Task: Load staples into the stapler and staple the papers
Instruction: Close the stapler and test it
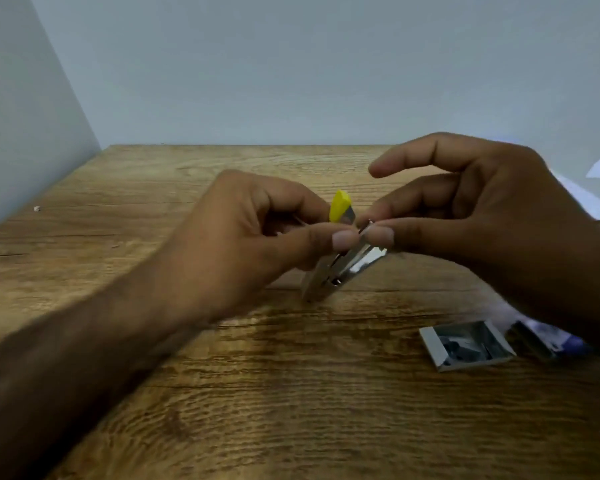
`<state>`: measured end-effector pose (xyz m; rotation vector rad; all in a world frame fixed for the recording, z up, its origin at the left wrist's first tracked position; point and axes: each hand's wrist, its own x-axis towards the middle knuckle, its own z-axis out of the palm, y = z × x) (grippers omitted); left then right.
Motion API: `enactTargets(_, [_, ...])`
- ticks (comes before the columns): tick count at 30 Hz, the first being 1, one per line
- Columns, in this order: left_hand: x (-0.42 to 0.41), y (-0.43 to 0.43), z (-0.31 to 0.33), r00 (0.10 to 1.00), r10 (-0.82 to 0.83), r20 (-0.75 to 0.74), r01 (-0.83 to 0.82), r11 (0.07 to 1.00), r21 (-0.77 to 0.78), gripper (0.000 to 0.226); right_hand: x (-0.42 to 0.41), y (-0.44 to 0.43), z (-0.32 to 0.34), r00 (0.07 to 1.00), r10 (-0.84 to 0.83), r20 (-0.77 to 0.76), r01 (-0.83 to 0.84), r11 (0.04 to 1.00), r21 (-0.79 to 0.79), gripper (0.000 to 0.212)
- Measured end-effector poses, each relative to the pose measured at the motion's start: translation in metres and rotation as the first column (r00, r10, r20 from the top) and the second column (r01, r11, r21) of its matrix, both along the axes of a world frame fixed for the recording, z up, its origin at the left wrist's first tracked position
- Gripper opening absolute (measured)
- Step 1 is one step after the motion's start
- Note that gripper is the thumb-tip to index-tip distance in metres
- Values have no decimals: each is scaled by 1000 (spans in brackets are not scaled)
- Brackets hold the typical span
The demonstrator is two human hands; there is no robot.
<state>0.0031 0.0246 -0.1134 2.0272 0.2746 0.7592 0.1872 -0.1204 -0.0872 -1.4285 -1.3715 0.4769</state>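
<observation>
A small metal stapler [343,268] with a yellow top [339,206] is held above the middle of the wooden table [222,393], its lid swung up. My left hand [243,244] grips it from the left, thumb near the open channel. My right hand [471,216] pinches something thin and metallic at the top of the stapler's channel between thumb and fingers; its index finger is raised. An open tray of staples [466,344] lies on the table at the right. White papers [582,195] lie at the far right edge.
A blurred purple and white box piece [551,337] sits beside the staple tray, partly hidden by my right forearm. Grey walls close off the back and the left side of the table. A tiny white speck [37,209] lies at the far left.
</observation>
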Motion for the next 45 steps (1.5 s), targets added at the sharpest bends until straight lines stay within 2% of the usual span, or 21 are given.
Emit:
enactTargets(4, [4,-4,-8,999,33,28,-29,991,-132,19,-12,11,-2,994,-20,-111,26,998,52,36])
enactTargets(10, [2,-8,-8,998,47,30,-41,980,-192,23,-16,13,-2,991,-16,-136,28,996,86,25])
enactTargets(17, [-1,-7,-6,998,-11,-55,-5,955,-298,26,-17,13,2,978,7,-207,0,999,32,39])
enactTargets(21, [-4,-8,-5,1000,-2,-2,2,928,-374,21,-15,13,-4,956,25,-291,-37,999,-36,41])
enactTargets(24, [-4,-4,-3,998,46,51,-19,901,-434,17,-13,11,-6,935,53,-351,-94,991,-99,52])
enactTargets(26, [-4,-2,-4,994,79,76,-34,882,-471,20,-13,9,-7,920,26,-392,-75,991,-108,61])
enactTargets(27, [-4,-3,-4,994,72,82,-24,875,-484,21,-14,10,-8,917,8,-400,-51,994,-98,58])
enactTargets(31, [-1,-9,-8,997,-24,77,59,865,-498,18,-17,12,-11,917,-12,-399,-5,999,-40,47])
enactTargets(37, [6,-11,-8,999,-34,16,37,879,-475,21,-12,13,-9,940,-25,-340,12,999,-40,44])
enactTargets(45, [6,-15,-5,1000,-16,8,17,898,-440,26,-13,11,-6,966,-61,-250,58,998,-18,43])
